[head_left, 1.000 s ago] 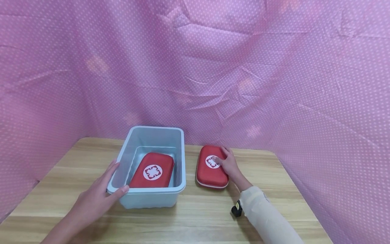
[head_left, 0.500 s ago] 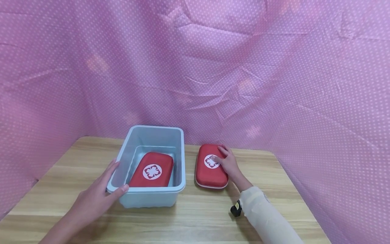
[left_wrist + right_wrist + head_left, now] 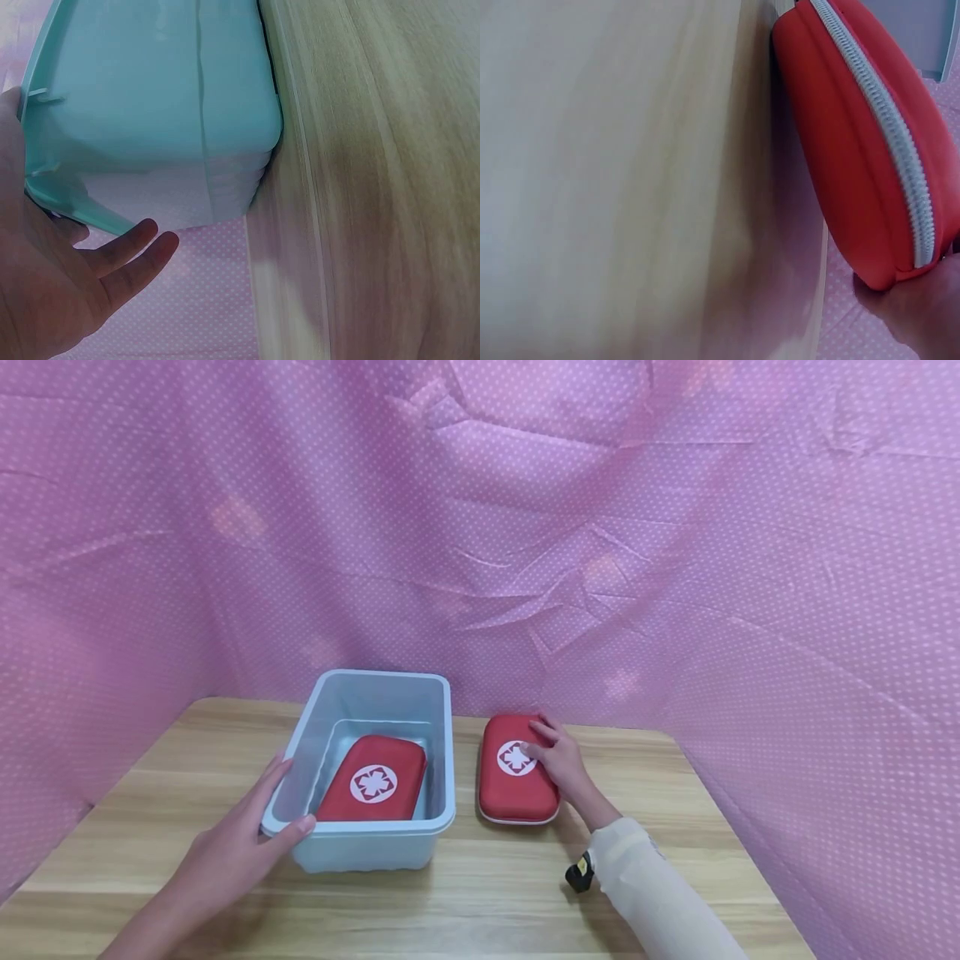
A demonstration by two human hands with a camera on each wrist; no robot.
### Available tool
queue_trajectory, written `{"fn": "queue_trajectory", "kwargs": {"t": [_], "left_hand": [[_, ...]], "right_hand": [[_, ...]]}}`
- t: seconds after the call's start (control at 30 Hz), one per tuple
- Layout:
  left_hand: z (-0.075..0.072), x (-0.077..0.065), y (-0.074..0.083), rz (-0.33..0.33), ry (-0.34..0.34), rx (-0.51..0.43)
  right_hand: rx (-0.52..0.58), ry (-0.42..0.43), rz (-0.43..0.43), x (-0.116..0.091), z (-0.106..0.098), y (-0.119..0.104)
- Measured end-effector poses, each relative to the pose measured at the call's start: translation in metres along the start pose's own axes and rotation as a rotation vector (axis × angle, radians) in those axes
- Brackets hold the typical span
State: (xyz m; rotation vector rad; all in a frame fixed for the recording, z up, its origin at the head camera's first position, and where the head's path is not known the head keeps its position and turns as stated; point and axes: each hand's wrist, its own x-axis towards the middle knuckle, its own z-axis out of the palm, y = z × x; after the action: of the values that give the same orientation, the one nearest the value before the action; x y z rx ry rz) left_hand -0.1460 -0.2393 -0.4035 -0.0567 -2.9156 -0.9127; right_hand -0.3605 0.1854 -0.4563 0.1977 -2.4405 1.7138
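My left hand [image 3: 236, 843] grips the near left corner of a pale blue plastic bin [image 3: 367, 852]. The thumb lies over the front rim and fingers run along the left side; in the left wrist view two fingers [image 3: 139, 262] stick out below the rim. Inside the bin a red first-aid case [image 3: 397, 768] leans, its white emblem facing up. To the right, my right hand [image 3: 566, 768] holds a second red first-aid case [image 3: 517, 797] by its far right part, thumb near the emblem. The right wrist view shows this case's silver zip [image 3: 889, 124] and a fingertip curled at its end.
Both things are on a light wooden table [image 3: 487, 910]. Pink dotted cloth [image 3: 525, 527] hangs close behind the table and along its sides. A small black device [image 3: 579, 872] is strapped at the right wrist, by the pale sleeve [image 3: 652, 885].
The right-hand case has shifted very slightly left, along with the right hand. The left hand, the bin and the case inside it stay essentially where they were.
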Motion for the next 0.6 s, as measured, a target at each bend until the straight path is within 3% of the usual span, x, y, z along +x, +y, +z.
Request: {"fn": "queue_trajectory", "kwargs": {"t": [0.23, 0.6], "left_hand": [[0.0017, 0.0012, -0.0026, -0.021, -0.017, -0.006], [0.0014, 0.0014, -0.0018, -0.012, -0.003, -0.002]], "right_hand": [[0.037, -0.035, 0.003, -0.0012, 0.0032, -0.0002], [0.004, -0.030, 0.016, -0.0015, 0.0035, -0.0033]]}}
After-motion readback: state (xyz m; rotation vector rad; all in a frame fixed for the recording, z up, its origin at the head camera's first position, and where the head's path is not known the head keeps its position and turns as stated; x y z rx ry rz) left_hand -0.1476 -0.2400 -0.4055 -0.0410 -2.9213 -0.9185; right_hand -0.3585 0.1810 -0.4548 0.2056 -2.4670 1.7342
